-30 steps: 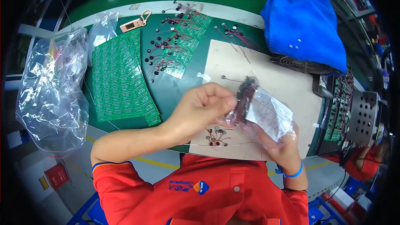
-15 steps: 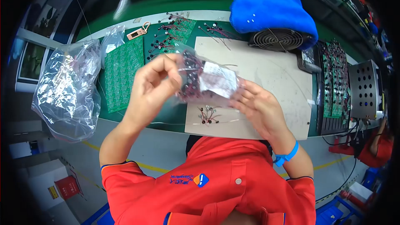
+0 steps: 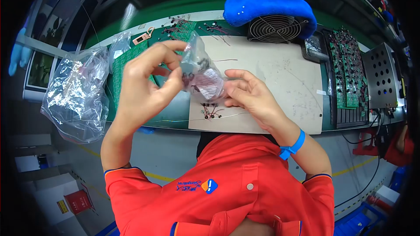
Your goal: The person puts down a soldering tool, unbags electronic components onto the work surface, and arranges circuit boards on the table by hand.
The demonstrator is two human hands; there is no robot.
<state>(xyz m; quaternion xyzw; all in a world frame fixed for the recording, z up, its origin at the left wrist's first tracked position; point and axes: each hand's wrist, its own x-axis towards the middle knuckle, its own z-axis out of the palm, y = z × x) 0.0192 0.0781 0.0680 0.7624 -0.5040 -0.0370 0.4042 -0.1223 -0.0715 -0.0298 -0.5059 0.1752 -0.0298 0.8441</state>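
A clear plastic bag (image 3: 199, 63) is held tilted above the beige work mat. A white label (image 3: 208, 84) and small dark round parts with wires show through its film. My left hand (image 3: 151, 74) pinches the bag's left side between thumb and fingers. At its lower right corner, my right hand (image 3: 253, 98) has its thumb and fingertips closed on the film. Below the bag, a small cluster of wired black round parts (image 3: 212, 111) lies on the beige mat (image 3: 275, 78). A blue wrist strap (image 3: 294, 145) circles my right wrist.
A large crumpled clear bag (image 3: 78, 96) lies at the left, beside green circuit boards (image 3: 120, 70). Wired parts (image 3: 214, 28) lie at the back. A fan (image 3: 275, 29) under blue cloth (image 3: 271, 0) stands behind the mat. Populated boards (image 3: 348, 67) and a perforated metal box (image 3: 384, 76) stand right.
The bag has turned from lying nearly level to a steeper tilt, its label now lower and further left. My left hand has moved slightly left; the whole view has shifted a little.
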